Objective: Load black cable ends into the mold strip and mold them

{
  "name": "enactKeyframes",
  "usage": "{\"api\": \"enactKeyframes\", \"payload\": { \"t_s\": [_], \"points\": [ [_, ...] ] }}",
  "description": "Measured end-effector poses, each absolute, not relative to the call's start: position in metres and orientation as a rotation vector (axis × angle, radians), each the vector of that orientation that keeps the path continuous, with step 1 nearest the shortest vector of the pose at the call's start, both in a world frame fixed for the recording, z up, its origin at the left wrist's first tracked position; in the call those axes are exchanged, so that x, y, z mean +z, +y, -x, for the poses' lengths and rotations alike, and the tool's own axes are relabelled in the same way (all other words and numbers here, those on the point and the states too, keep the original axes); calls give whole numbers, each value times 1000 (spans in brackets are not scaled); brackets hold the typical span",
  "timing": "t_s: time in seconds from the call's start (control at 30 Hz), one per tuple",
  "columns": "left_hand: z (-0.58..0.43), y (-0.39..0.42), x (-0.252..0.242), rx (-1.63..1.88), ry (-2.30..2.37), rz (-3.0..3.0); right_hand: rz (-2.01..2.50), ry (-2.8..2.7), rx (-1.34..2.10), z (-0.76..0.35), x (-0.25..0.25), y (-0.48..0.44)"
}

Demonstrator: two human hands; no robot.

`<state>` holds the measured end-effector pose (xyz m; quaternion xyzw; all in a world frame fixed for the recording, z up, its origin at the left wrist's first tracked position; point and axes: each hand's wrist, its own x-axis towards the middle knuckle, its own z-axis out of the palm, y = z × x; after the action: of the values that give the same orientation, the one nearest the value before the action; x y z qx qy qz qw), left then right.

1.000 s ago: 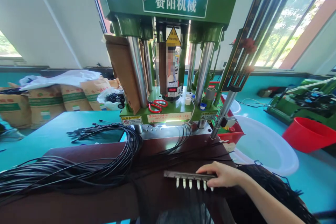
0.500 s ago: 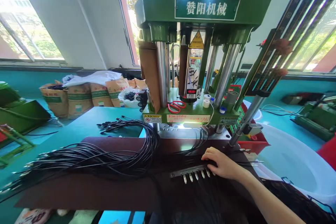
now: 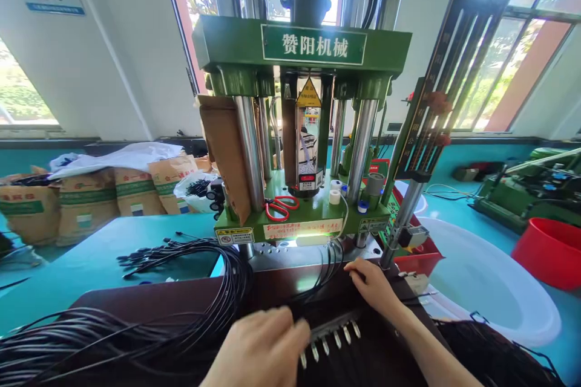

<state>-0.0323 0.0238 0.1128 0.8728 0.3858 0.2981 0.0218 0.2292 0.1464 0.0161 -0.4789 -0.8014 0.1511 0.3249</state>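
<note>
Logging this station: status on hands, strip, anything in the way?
Left hand blurred, right hand near green machine; neither grip clear. Metal strip between them, connectors in a row. Left hand hides one end.

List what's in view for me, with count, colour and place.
Metal strip: one, grey, front centre
Connectors: at least six, silver, along strip
Tabletop: one, dark brown, foreground
Cables: many, black, left on tabletop
Press: one, green, centre
Scissors: one pair, red-handled, on press
Cardboard: at least one, brown, press's left
Sacks: at least four, brown, back left
Tub: one, white, right
Bucket: one, red, far right
Left grip: one, bare hand, blurred, strip's left end
Right grip: one, bare hand, by strip's right end
</note>
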Motion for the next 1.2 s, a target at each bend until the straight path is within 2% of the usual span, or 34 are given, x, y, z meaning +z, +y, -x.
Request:
{"api": "enactKeyframes", "payload": {
  "t_s": [0.17, 0.27, 0.37, 0.53, 0.77, 0.97, 1.2],
  "points": [
    [40, 101, 35, 715, 1666, -2455, 1253, -1843, 152, -241, 32, 155],
    [42, 114, -3, 784, 1677, -2325, 1298, -1716, -59, -247, 64, 166],
    [44, 114, -20, 874, 1628, -2254, 1478, -1735, -280, -243, 100, 184],
    [49, 115, -24, 933, 1543, -2266, 1839, -1901, -655, -227, 126, 206],
    [46, 113, -20, 873, 1582, -2245, 1835, -1942, -567, -235, 121, 204],
    [43, 108, -11, 834, 1618, -2194, 1921, -2030, -719, -241, 133, 200],
    [43, 107, -9, 824, 1621, -2224, 1907, -2150, -733, -238, 158, 199]
  ]
}}
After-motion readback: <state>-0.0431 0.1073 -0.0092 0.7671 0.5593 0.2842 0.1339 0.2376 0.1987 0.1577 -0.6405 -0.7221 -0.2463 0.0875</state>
